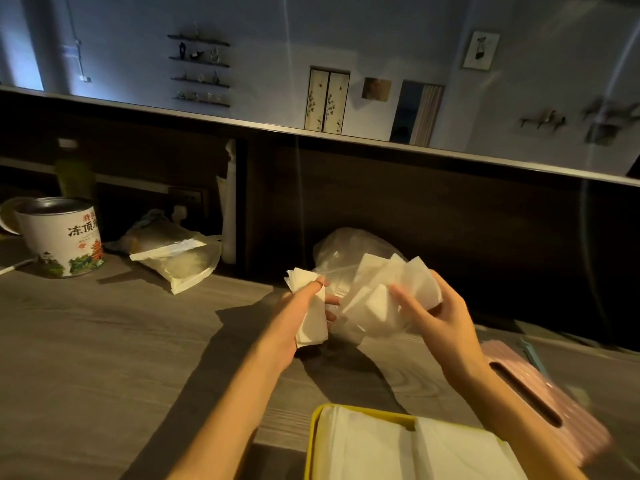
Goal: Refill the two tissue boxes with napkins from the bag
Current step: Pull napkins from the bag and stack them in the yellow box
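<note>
While the left hand (304, 317) pinches a white napkin wad (310, 318), the right hand (440, 313) grips loose napkins (388, 289) beyond the yellow napkin-filled tissue box (317, 441), near the clear plastic bag (343, 247).

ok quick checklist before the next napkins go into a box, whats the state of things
1. Left hand has napkins ready: ok, it grips a folded stack.
2. Right hand has a grip: ok, it holds the clear bag of napkins.
3. Yellow box open for loading: ok, napkins already lie inside.
4. Yellow box full: cannot tell, partly out of frame.
5. Pink box open: not ok, slotted top faces up.
6. Pink box fill level: cannot tell.
</note>
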`<action>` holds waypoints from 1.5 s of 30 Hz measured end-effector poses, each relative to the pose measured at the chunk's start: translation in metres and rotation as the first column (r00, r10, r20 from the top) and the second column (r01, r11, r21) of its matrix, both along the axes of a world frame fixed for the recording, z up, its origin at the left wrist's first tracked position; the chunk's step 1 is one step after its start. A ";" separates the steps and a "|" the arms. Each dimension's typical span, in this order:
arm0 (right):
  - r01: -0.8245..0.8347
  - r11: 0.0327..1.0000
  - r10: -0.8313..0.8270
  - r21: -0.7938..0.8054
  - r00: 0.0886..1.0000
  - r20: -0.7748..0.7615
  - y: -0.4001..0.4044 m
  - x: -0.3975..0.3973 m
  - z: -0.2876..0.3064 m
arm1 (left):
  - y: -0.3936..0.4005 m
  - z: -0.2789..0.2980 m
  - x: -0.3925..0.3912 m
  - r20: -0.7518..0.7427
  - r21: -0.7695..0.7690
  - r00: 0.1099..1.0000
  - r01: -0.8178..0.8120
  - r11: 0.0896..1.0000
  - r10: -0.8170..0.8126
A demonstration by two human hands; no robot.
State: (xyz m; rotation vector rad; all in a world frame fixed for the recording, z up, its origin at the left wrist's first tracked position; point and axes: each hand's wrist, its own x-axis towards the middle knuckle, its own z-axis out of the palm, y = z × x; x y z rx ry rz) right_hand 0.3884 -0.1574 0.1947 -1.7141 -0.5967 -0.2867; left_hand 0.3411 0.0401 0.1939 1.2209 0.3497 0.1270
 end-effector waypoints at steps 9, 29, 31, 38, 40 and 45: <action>-0.135 0.943 0.258 0.304 0.875 -0.410 -0.025 -0.015 0.017 | -0.018 0.003 -0.002 0.025 -0.170 0.972 0.235 0.957 -0.234; 0.238 0.969 -0.237 -0.070 0.971 0.027 -0.036 -0.002 -0.011 | -0.044 -0.027 0.001 0.060 -0.234 0.857 0.510 0.828 -0.511; 0.212 0.977 -0.212 0.022 0.977 -0.026 -0.041 -0.004 -0.004 | -0.040 -0.033 0.004 0.050 -0.223 0.840 0.537 0.814 -0.540; -0.126 0.989 0.140 0.075 0.965 -0.224 -0.044 -0.011 0.010 | -0.042 -0.031 0.007 0.087 -0.266 0.832 0.550 0.792 -0.548; -0.081 0.997 0.081 0.011 0.974 -0.209 -0.038 -0.011 0.004 | -0.046 -0.030 0.003 0.100 -0.263 0.833 0.549 0.793 -0.544; -0.028 0.999 0.036 0.033 0.963 -0.268 -0.034 -0.010 -0.010 | -0.050 -0.031 -0.001 0.081 -0.226 0.825 0.562 0.796 -0.560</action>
